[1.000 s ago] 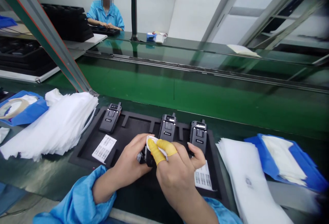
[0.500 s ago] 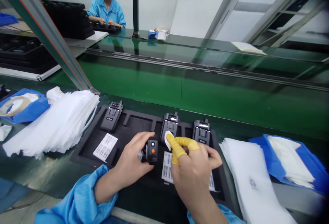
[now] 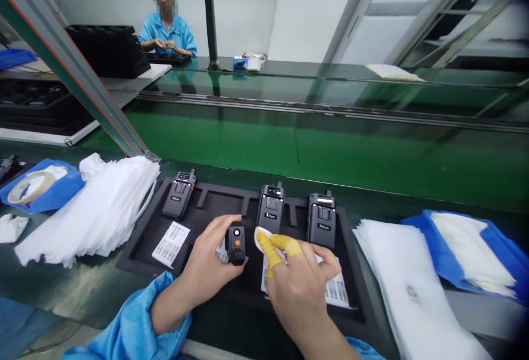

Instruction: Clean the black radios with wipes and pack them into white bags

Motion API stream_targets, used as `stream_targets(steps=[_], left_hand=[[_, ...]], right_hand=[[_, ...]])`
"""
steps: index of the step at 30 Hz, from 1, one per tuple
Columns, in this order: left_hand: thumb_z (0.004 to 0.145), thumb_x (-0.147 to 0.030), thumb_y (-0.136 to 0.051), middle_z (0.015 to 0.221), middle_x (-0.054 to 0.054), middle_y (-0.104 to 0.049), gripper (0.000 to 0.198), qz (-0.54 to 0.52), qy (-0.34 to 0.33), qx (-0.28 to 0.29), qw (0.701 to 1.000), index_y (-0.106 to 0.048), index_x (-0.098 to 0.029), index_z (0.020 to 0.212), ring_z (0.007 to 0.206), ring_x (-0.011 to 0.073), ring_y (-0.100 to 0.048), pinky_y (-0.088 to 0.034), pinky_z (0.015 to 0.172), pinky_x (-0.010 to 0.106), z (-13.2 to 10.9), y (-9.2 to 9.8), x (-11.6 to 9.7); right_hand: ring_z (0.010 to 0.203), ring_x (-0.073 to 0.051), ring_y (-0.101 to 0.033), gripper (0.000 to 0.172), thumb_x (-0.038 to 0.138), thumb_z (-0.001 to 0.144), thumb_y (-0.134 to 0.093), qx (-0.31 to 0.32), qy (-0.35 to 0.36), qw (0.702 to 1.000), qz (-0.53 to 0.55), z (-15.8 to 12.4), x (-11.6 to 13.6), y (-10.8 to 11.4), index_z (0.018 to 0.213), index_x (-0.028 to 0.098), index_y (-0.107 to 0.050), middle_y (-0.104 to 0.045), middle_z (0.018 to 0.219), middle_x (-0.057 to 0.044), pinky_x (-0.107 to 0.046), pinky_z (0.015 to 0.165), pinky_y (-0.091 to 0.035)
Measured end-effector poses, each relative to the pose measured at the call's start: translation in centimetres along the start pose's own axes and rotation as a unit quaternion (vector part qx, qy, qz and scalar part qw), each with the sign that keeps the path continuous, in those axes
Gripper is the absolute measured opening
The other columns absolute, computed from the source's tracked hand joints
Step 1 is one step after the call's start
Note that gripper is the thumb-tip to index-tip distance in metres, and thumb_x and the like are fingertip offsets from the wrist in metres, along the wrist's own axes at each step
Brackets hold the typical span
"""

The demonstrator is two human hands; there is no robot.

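My left hand (image 3: 210,255) grips a black walkie-talkie (image 3: 237,245) end-on, its face with a white dot and an orange button turned toward me. Yellow finger covers wrap fingers of my right hand (image 3: 300,277), which pinches a white round pad (image 3: 258,238) just right of the held radio; the two look apart. Beneath both hands lies a black foam tray (image 3: 142,241). Three more walkie-talkies rest in it: one at the left (image 3: 179,194), one in the middle (image 3: 270,208) and one at the right (image 3: 321,221). White label sheets (image 3: 171,243) lie below them, partly covered by my right hand.
White bags are stacked left (image 3: 95,205) and right (image 3: 400,272) of the tray. Blue bins stand at the left (image 3: 68,189) and right (image 3: 446,261), one holding a tape roll (image 3: 31,186). A metal post (image 3: 88,68) slants up at left. Across the green bench sits a person (image 3: 167,35).
My right hand has moved left and slightly down with the pad, off the middle radio. My left hand has shifted slightly left with the held radio. The view has tilted a little.
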State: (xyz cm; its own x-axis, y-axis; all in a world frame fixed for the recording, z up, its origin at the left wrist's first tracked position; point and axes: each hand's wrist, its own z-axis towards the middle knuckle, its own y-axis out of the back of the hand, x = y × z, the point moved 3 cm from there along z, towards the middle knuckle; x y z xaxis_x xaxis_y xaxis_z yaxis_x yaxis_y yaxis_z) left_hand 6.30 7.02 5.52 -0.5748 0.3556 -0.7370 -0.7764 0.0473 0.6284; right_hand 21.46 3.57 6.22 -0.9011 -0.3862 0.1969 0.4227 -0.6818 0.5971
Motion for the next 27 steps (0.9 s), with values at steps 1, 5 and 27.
stream_targets(steps=[1, 5, 27], left_hand=[[0.065, -0.004, -0.062, 0.119, 0.007, -0.057, 0.058, 0.000, 0.001, 0.000, 1.000, -0.050, -0.022, 0.119, 0.112, 0.0220, -0.055, -0.044, 0.099, 0.035, 0.0, 0.1, -0.1], [0.063, 0.000, -0.060, 0.120, 0.007, -0.056, 0.061, -0.009, -0.007, 0.005, 1.000, -0.050, -0.021, 0.119, 0.112, 0.0210, -0.054, -0.044, 0.099, 0.034, 0.0, 0.1, -0.3], [0.062, -0.001, -0.059, 0.122, 0.008, -0.057, 0.062, -0.027, -0.003, 0.008, 1.000, -0.050, -0.020, 0.121, 0.114, 0.0224, -0.054, -0.044, 0.099, 0.037, -0.4, 0.1, 0.1]], right_hand=[[0.075, -0.014, -0.049, 0.026, 0.001, 0.078, -0.045, 0.002, -0.010, 1.000, 0.001, 0.0, -0.4, 0.0, 0.079, 0.020, -0.063, -0.062, 0.079, -0.002, -0.038, 0.080, -0.026], [0.074, -0.014, -0.048, 0.026, 0.003, 0.078, -0.046, 0.014, -0.009, 1.000, 0.026, 0.7, -1.3, 0.4, 0.081, 0.021, -0.064, -0.061, 0.083, -0.002, -0.037, 0.079, -0.026], [0.079, -0.014, -0.048, 0.033, 0.002, 0.077, -0.045, 0.006, 0.012, 0.996, 0.083, 1.5, -0.2, -0.1, 0.088, 0.025, -0.067, -0.061, 0.082, -0.001, -0.037, 0.082, -0.027]])
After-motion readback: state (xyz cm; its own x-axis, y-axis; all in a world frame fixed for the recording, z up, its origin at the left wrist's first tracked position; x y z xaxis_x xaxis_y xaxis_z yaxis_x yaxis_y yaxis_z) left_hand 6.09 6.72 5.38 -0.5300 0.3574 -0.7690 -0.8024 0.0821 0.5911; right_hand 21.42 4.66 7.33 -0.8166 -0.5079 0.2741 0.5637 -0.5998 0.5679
